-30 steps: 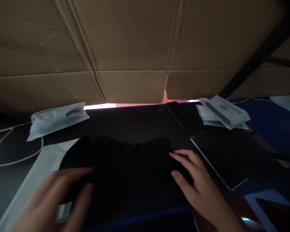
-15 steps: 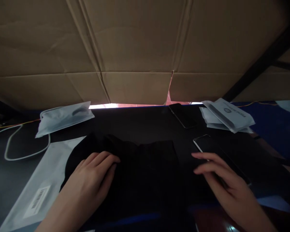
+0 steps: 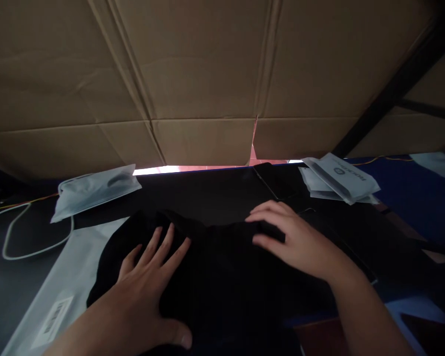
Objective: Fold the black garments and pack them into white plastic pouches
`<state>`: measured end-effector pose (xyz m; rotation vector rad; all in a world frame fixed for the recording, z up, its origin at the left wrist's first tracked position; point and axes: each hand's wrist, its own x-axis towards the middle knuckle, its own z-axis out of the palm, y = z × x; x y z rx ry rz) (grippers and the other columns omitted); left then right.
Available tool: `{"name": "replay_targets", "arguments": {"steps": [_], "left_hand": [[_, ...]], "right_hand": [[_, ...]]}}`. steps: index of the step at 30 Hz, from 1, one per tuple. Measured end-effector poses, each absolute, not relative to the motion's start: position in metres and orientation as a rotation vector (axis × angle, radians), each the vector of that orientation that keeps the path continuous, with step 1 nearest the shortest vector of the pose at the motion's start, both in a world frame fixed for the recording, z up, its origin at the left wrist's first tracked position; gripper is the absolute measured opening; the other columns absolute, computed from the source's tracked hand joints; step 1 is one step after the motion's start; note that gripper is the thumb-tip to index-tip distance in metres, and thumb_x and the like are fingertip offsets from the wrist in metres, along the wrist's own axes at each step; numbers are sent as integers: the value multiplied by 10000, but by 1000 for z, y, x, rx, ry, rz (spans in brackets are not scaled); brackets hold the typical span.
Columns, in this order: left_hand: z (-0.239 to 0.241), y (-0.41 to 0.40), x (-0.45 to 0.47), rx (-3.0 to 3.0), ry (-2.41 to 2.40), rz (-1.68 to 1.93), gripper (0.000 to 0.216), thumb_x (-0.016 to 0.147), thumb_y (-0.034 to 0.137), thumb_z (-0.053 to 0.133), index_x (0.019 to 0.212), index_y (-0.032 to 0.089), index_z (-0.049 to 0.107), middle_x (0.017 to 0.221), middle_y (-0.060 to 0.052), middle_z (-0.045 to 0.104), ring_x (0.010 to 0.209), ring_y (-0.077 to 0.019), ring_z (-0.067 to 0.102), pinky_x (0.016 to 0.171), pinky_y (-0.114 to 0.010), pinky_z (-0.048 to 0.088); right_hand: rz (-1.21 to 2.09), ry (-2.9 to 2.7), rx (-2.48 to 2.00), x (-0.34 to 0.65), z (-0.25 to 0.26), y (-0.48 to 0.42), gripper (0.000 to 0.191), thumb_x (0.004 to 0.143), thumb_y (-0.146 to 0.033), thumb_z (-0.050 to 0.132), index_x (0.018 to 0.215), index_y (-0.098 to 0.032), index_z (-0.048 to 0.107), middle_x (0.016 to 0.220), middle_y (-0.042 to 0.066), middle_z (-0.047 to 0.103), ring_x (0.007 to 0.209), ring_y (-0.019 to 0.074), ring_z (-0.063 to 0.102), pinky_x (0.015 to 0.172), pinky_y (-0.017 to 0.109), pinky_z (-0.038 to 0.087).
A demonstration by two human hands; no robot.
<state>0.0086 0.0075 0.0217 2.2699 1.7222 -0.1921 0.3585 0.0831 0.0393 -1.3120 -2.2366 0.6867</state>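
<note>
A black folded garment (image 3: 215, 277) lies on the dark table in front of me. My left hand (image 3: 148, 287) rests flat on its left part, fingers spread apart. My right hand (image 3: 292, 237) lies on the garment's upper right corner, fingers stretched out toward the left, holding nothing. A dark phone (image 3: 350, 257) lies just right of my right hand and is partly hidden by my wrist. The garment sits partly on a white plastic bag (image 3: 70, 277) with a label.
A wall of brown cardboard (image 3: 207, 79) rises behind the table. A second dark phone (image 3: 272, 179) lies at the back. White packets (image 3: 339, 179) are stacked at the back right, another white packet (image 3: 96, 190) at the back left. A white cable (image 3: 29, 237) loops at the left.
My right hand has moved left from the phone onto the garment's upper right corner. My left hand has slid forward on the garment and spread its fingers.
</note>
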Motion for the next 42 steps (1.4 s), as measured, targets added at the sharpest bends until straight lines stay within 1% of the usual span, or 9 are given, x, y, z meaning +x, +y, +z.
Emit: {"name": "replay_targets", "arguments": {"steps": [3, 7, 12, 18, 24, 28, 32, 36, 42], "left_hand": [[14, 4, 6, 2306, 1687, -177, 1506, 522, 823, 936, 1738, 351, 183, 1806, -181, 133, 1665, -519, 74, 1262, -831, 183], [10, 6, 1, 2312, 1680, -163, 1559, 485, 759, 984, 1740, 387, 136, 1816, -153, 129, 1668, -517, 84, 1263, -838, 199], [24, 25, 12, 2359, 1820, -14, 1148, 745, 795, 832, 1697, 305, 418, 1755, -180, 415, 1614, -547, 359, 1155, -835, 422], [38, 34, 35, 2559, 1679, 278, 519, 1071, 440, 588, 1579, 339, 595, 1582, -84, 658, 1385, -369, 662, 1096, -641, 585], [8, -2, 27, 2515, 1438, 68, 1461, 644, 520, 1023, 1747, 495, 66, 1807, -79, 308, 1632, -466, 359, 1202, -738, 474], [1, -6, 20, 2463, 1433, -72, 1651, 513, 511, 1071, 1738, 487, -36, 1834, -98, 108, 1663, -484, 184, 1244, -800, 314], [20, 11, 23, 2502, 1435, 20, 1256, 763, 850, 798, 1751, 442, 140, 1809, -104, 246, 1656, -465, 243, 1218, -829, 325], [31, 38, 33, 2561, 1634, 152, 735, 1095, 748, 298, 1709, 352, 378, 1789, -58, 351, 1670, -341, 309, 1287, -691, 374], [12, 64, 40, 2581, 1746, 22, 715, 1099, 682, 415, 1686, 274, 434, 1749, -109, 409, 1633, -404, 377, 1248, -703, 429]], "right_hand": [[846, -2336, -1295, 358, 36, 76, 364, 888, -318, 877, 1219, -454, 811, 1583, -15, 615, 1450, 345, 574, 1074, 549, 587], [824, -2178, -1314, 360, 24, 94, 131, 992, -317, 744, 893, -326, 829, 1277, 19, 769, 1210, 278, 715, 1008, 467, 604], [550, -1763, -1500, 351, 18, 122, 329, 1124, -399, 466, 1213, -212, 721, 1193, 114, 737, 811, 197, 733, 740, 378, 623], [505, -2047, -1299, 324, 25, 52, 271, 1118, -314, 542, 1303, -336, 739, 1394, 47, 727, 1301, 258, 687, 1119, 471, 571], [688, -2472, -1329, 336, 2, 11, 660, 1073, -486, 684, 1685, -409, 449, 1773, 0, 414, 1665, 350, 333, 1325, 683, 330], [746, -2522, -1366, 359, 1, 19, 998, 897, -712, 811, 1726, -428, 334, 1799, 23, 329, 1683, 428, 204, 1312, 785, 199], [718, -2506, -1384, 368, 15, 32, 860, 915, -741, 772, 1660, -428, 479, 1779, 10, 373, 1676, 425, 234, 1294, 780, 276], [493, -2431, -1350, 343, 27, 52, 489, 1167, -463, 480, 1646, -374, 516, 1782, -37, 371, 1689, 304, 255, 1344, 656, 297], [319, -2546, -1397, 299, 9, 78, 541, 1158, -362, 469, 1677, -213, 473, 1756, 44, 407, 1658, 348, 342, 1315, 674, 347]]}}
